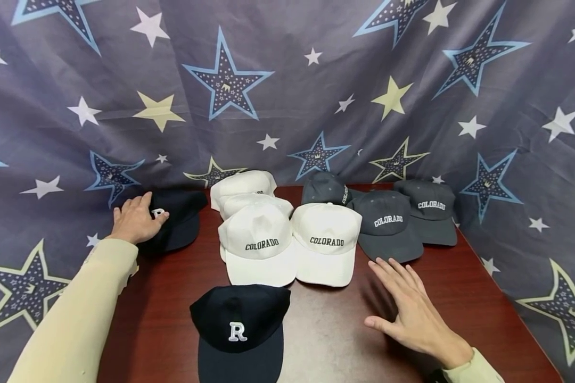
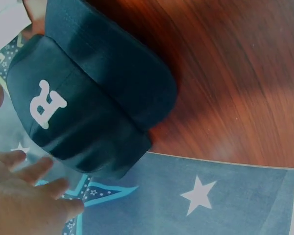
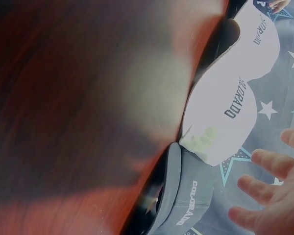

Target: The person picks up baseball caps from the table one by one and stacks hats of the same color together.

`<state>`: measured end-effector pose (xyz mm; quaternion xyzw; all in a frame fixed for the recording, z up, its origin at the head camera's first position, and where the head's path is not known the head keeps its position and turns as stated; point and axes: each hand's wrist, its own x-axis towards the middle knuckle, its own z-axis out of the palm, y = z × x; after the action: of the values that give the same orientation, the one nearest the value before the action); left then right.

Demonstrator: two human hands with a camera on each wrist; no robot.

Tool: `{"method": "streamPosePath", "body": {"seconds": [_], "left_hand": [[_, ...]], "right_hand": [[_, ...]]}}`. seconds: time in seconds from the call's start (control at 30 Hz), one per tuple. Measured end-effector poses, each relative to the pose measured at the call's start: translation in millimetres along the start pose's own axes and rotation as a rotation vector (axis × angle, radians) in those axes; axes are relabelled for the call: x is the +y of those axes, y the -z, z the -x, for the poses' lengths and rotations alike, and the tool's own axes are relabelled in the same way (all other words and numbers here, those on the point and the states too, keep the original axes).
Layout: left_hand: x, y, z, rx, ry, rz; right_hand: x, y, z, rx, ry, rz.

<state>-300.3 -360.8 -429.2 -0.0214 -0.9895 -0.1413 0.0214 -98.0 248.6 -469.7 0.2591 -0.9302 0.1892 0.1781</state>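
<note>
At the far left of the table my left hand (image 1: 136, 219) is at the crown of a navy baseball cap (image 1: 186, 218), thumb beside its white R. The left wrist view shows the hand's fingers (image 2: 36, 171) loosely spread alongside that cap (image 2: 122, 73), whose brim points away. My right hand (image 1: 414, 314) hovers over the right part of the table with fingers spread and holds nothing. Nearest to it are a dark grey COLORADO cap (image 1: 388, 229) and a white COLORADO cap (image 1: 327, 244). A second navy R cap (image 1: 239, 335) lies front centre, brim toward me.
Several white caps (image 1: 256, 239) are clustered and overlapping mid-table. More grey caps, one at the back (image 1: 323, 189) and one at the right (image 1: 431, 213), adjoin the nearer grey one. A star-patterned cloth (image 1: 287, 80) hangs behind the reddish-brown table (image 1: 335, 330).
</note>
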Motion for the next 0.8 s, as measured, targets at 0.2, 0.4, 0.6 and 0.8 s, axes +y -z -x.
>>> {"method": "streamPosePath", "body": {"seconds": [0.2, 0.4, 0.6, 0.8], "left_hand": [[-3.6, -2.7, 1.6, -0.061, -0.004, -0.013], [0.1, -1.5, 3.3, -0.025, -0.008, -0.044], [5.8, -3.8, 3.7, 0.025, -0.041, -0.085], [3.6, -8.5, 3.5, 0.065, -0.054, -0.018]], "right_hand": [[0.3, -1.5, -0.4, 0.004, 0.005, 0.0], [2.6, -1.2, -0.4, -0.003, -0.004, 0.014], [2.4, -2.0, -1.4, -0.004, -0.001, 0.014], [2.5, -2.3, -1.4, -0.007, 0.004, 0.016]]}}
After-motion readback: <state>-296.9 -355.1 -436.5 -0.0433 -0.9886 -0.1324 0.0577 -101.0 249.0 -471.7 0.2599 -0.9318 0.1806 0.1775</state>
